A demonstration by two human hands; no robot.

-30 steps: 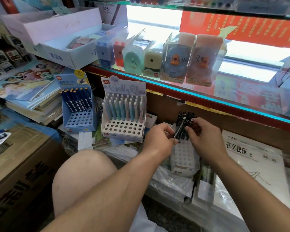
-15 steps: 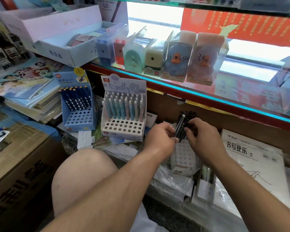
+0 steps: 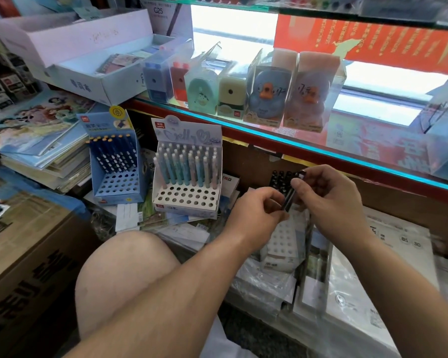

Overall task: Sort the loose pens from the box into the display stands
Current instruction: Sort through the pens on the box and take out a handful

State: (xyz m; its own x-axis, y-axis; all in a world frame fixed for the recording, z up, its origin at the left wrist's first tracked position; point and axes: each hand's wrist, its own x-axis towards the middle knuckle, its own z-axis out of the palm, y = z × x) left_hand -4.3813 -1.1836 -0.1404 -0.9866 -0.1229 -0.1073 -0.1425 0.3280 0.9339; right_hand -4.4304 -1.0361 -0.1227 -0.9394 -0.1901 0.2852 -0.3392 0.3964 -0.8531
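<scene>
At nine o'clock of the view stood a blue stand [image 3: 117, 184], its back rows filled with dark blue pens and its front holes bare. Just at its three o'clock stood a white stand [image 3: 184, 200] with pastel pens in the rear rows. Neither had changed since a second before. A bare knee [image 3: 124, 275] sat at seven o'clock.

Just right of centre, the left hand [image 3: 254, 213] had its fingers curled narrowly round the lower end of a dark pen [image 3: 289, 197], which was tilted with its top toward one o'clock. Whether it held one pen or several could not be told. The right hand [image 3: 331, 200], at three o'clock of the pen, pinched the pen's upper end between thumb and forefinger, the other fingers loosely bent. A second before, both hands had been bunched close round the pen; the right hand had since risen and drawn slightly apart from the left.

At twelve o'clock of the left hand, behind the held pen, black pens [image 3: 279, 177] stood in a low white stand [image 3: 282, 241], whose bare holes showed at six o'clock of the hands. A wrapped notebook pack [image 3: 398, 244] lay at four o'clock of the view.
</scene>
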